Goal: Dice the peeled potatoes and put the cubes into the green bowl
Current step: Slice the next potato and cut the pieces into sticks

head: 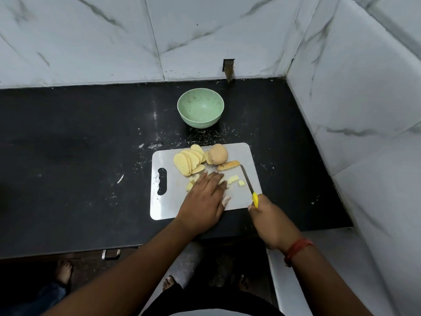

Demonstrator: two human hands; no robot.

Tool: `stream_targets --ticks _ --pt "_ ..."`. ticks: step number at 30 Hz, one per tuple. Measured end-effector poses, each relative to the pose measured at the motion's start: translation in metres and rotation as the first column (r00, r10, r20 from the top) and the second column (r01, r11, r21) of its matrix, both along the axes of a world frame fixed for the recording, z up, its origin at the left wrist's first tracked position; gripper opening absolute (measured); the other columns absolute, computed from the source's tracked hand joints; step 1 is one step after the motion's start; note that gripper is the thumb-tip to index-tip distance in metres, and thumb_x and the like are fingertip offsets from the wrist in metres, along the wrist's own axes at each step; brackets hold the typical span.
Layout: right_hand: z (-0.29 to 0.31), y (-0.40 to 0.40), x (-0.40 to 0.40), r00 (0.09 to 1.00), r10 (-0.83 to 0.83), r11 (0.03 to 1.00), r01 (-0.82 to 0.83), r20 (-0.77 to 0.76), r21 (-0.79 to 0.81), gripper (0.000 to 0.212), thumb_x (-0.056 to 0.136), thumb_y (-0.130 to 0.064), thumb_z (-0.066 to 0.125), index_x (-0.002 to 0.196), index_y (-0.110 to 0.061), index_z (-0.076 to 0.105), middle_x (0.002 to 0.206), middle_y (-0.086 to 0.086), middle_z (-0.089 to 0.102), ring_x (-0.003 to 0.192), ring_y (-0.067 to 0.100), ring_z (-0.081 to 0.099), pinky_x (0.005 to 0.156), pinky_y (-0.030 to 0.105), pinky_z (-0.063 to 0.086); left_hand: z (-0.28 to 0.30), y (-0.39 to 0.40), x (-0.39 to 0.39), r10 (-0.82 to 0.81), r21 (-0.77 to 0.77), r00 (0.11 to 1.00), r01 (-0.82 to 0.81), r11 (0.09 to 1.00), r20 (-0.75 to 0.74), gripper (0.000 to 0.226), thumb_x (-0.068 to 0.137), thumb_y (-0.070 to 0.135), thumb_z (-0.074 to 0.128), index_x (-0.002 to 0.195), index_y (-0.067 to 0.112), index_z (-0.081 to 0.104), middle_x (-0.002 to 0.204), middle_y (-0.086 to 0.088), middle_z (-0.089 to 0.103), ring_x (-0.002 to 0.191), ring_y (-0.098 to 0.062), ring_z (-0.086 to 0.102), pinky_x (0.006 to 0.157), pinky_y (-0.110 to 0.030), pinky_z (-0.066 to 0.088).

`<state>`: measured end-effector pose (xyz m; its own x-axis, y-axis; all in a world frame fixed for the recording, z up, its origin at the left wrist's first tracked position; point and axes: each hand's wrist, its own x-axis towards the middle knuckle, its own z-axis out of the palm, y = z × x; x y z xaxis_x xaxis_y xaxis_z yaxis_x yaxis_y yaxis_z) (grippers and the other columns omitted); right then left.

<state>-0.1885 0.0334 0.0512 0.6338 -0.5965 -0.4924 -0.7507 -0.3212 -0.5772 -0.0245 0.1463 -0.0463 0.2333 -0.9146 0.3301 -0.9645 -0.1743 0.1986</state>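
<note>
No writing or brand mark can be read on anything here. The one container is the green bowl (200, 107), which stands upright on the black countertop (75, 156) toward the far wall, well apart from the cutting board and beyond its far edge; its inside shows only dark specks and no potato. The white cutting board (232, 197) lies near the counter's front edge, its handle slot at the left end. On the board's far part a fan of pale yellow potato slices (188, 161) leans over, and just right of them sits a rounded potato piece (218, 153), with a long strip of potato (228, 166) lying just in front of it. A few small potato cubes (233, 179) are scattered on the middle of the board, some peeking out at the left edge of the left hand. The left hand (204, 197) lies palm down on the board with fingers straight and spread, resting over some of the cut pieces and gripping nothing. The right hand (271, 218) is curled round the yellow handle of a knife (248, 181), whose thin blade angles away over the right part of the board, its tip near the strip of potato. A red thread band (296, 249) circles the right wrist. Marble-patterned tiles (91, 42) cover the walls behind and to the right.
</note>
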Motion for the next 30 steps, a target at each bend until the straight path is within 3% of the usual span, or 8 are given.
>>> stream_targets --ticks 4,6,11,15,19,24,30 --pt "-0.001 -0.015 -0.003 0.996 -0.080 0.996 0.078 0.041 0.043 0.013 0.102 -0.028 0.041 0.103 -0.016 0.047 0.077 0.006 0.058 0.059 0.017 0.053 0.054 0.027 0.039 0.005 -0.034 -0.012 -0.230 0.122 0.973 0.226 0.967 0.023 0.056 0.106 0.040 0.037 0.147 0.004 0.052 0.157 -0.016 0.043 0.147 -0.031 0.037 0.126 -0.046 0.021" --pt "-0.003 -0.019 -0.004 0.994 -0.099 0.994 0.096 0.049 0.054 0.012 0.101 -0.028 0.041 0.102 -0.017 0.047 0.075 0.006 0.057 0.059 0.017 0.053 0.055 0.027 0.039 0.001 -0.045 -0.015 -0.275 0.217 0.959 0.256 0.942 0.064 0.061 0.105 0.043 0.032 0.152 0.006 0.046 0.161 -0.014 0.039 0.150 -0.030 0.033 0.127 -0.044 0.019" --pt "-0.008 -0.025 -0.007 0.996 -0.093 0.991 0.091 0.013 0.093 0.013 0.102 -0.032 0.040 0.097 -0.020 0.043 0.073 0.005 0.051 0.055 0.016 0.048 0.051 0.028 0.038 -0.006 -0.030 -0.004 -0.167 0.242 0.985 0.150 0.959 0.052 0.065 0.108 0.050 0.026 0.148 0.005 0.050 0.156 -0.013 0.047 0.145 -0.029 0.041 0.126 -0.042 0.022" --pt "-0.007 -0.027 -0.004 0.997 -0.076 0.989 0.079 -0.030 0.128 0.014 0.103 -0.033 0.037 0.104 -0.020 0.042 0.072 0.005 0.048 0.053 0.016 0.046 0.043 0.024 0.038 -0.012 0.000 0.013 -0.122 0.227 0.989 0.099 0.969 0.087 0.066 0.110 0.050 0.020 0.149 0.005 0.050 0.158 -0.011 0.044 0.149 -0.028 0.037 0.126 -0.043 0.023" --pt "-0.011 -0.032 0.016 0.996 -0.032 0.998 0.035 -0.079 0.044 0.018 0.103 -0.030 0.038 0.109 -0.014 0.044 0.082 0.008 0.056 0.061 0.021 0.055 0.048 0.026 0.041 -0.006 -0.003 0.016 -0.088 0.227 0.991 0.063 0.972 0.102 0.066 0.110 0.050 0.021 0.150 0.006 0.048 0.161 -0.013 0.040 0.152 -0.029 0.031 0.126 -0.046 0.020" --pt "-0.022 -0.044 0.050 0.988 0.034 0.999 -0.038 -0.149 -0.021 0.022 0.102 -0.024 0.039 0.116 -0.007 0.042 0.099 0.016 0.058 0.073 0.026 0.054 0.047 0.026 0.033 0.001 -0.023 0.007 0.016 0.265 0.994 -0.044 0.963 0.108 0.069 0.107 0.054 0.027 0.148 0.003 0.051 0.155 -0.017 0.047 0.146 -0.033 0.040 0.126 -0.045 0.023" --pt "-0.028 -0.038 0.045 0.971 0.100 0.994 -0.106 -0.215 -0.016 0.020 0.101 -0.019 0.036 0.117 -0.007 0.040 0.077 0.006 0.045 0.060 0.018 0.045 0.047 0.026 0.030 0.002 -0.027 0.007 0.075 0.286 0.997 -0.081 0.955 0.032 0.075 0.106 0.058 0.023 0.149 0.001 0.048 0.152 -0.020 0.046 0.143 -0.038 0.040 0.124 -0.049 0.027"
